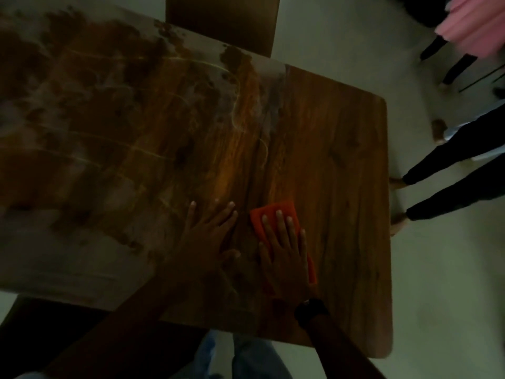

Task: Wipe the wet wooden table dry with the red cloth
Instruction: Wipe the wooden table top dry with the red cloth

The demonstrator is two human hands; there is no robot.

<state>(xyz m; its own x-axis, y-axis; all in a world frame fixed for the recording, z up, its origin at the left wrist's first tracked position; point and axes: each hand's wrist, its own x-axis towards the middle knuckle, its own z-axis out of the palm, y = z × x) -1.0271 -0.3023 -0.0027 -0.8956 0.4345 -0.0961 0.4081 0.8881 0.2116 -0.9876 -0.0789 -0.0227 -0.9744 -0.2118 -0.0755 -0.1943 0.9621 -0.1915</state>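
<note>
While the right hand (284,253) lies flat with its fingers straight and slightly spread, pressing down on the red cloth (274,213), the left hand (207,236) rests open-palmed on the bare wooden worktop (341,160) just left of the cloth, holding nothing. The cloth is a folded orange-red rectangle, its far end and right edge showing past the right hand. Left of the cloth and beyond it the wood is filmed with pale wet patches and streaks; right of the cloth the grain looks dry.
</note>
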